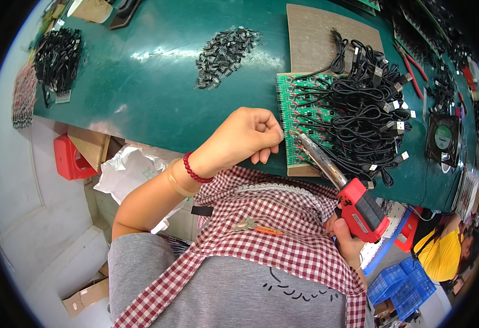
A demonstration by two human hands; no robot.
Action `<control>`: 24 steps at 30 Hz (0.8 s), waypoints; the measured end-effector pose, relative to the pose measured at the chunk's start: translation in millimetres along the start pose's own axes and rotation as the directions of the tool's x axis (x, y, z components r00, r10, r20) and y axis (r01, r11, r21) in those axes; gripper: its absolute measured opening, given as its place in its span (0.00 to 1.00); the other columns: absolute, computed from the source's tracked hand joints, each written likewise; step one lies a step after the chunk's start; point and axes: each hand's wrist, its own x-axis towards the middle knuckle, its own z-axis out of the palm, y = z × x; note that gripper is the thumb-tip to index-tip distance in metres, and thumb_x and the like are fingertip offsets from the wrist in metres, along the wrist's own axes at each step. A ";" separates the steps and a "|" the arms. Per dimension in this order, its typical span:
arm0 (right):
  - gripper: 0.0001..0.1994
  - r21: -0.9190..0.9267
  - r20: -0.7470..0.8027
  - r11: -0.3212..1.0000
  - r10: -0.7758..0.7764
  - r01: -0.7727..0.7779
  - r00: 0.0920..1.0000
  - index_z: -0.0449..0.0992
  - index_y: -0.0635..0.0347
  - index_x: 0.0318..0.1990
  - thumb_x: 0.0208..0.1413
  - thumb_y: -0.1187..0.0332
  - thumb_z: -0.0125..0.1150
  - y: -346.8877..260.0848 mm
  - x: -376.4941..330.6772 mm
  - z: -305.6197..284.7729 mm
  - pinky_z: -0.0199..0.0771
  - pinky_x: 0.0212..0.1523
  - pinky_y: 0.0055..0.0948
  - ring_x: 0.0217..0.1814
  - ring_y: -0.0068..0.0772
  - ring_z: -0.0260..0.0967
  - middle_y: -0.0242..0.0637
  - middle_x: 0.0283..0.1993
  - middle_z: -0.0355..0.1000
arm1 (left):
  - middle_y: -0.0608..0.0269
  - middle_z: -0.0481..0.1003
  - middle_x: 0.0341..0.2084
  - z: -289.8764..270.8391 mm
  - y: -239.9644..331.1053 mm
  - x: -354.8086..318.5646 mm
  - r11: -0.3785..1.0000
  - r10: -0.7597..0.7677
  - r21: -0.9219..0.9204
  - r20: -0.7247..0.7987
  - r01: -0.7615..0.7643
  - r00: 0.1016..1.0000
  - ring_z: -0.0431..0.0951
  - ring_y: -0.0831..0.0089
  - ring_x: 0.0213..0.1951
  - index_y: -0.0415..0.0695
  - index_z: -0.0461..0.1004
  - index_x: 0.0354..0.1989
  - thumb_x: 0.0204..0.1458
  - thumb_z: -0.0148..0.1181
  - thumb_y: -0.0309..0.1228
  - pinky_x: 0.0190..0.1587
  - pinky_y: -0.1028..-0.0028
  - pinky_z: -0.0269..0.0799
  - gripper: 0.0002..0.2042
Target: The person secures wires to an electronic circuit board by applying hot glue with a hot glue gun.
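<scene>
My right hand (pixel 346 238) is wrapped round the red and black handle of a soldering gun (pixel 327 167). Its metal barrel slants up and left, and the tip reaches the left part of a green circuit board panel (pixel 299 101). Beside that tip, at the panel's left edge, my left hand (pixel 257 134) is closed in a pinch. Whatever lies between its fingertips is too small or hidden to make out. Black USB cables (pixel 354 115) run from the panel in coiled bundles to its right. The panel rests on a brown board (pixel 327 27).
A heap of small black pinned parts (pixel 225 57) lies on the green table (pixel 146 87). More black cables (pixel 58 60) hang at its far left. Red-handled pliers (pixel 413 74) and a small black fan (pixel 443 139) are on the right. Another person in yellow (pixel 439 254) is at lower right.
</scene>
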 end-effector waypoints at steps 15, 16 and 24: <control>0.06 -0.062 0.062 0.998 -0.012 0.016 0.998 0.72 0.64 0.35 0.50 0.75 0.59 2.1 0.0 -2.8 0.66 0.33 0.23 0.31 0.21 0.65 0.30 0.31 0.69 | 0.66 0.72 0.17 -0.5 4.2 1.9 0.999 -0.022 0.040 0.000 0.022 1.000 0.68 0.86 0.15 0.37 0.69 0.25 0.48 0.53 0.24 0.15 0.86 0.61 0.04; 0.06 -0.063 0.061 0.998 -0.012 0.016 0.998 0.72 0.64 0.35 0.50 0.75 0.59 1.5 -0.3 -2.1 0.66 0.33 0.23 0.31 0.21 0.65 0.30 0.31 0.69 | 0.66 0.72 0.17 -0.5 4.2 2.3 0.999 -0.017 0.044 -0.002 0.017 1.000 0.68 0.86 0.15 0.37 0.69 0.25 0.48 0.53 0.24 0.15 0.86 0.61 0.04; 0.05 -0.074 0.070 0.997 -0.017 0.022 0.997 0.72 0.65 0.34 0.50 0.75 0.59 3.4 0.7 -3.1 0.67 0.34 0.24 0.32 0.21 0.65 0.30 0.30 0.69 | 0.66 0.71 0.16 0.6 5.1 1.3 0.999 -0.019 0.040 -0.010 0.020 1.000 0.67 0.86 0.15 0.38 0.69 0.24 0.48 0.54 0.24 0.15 0.86 0.61 0.04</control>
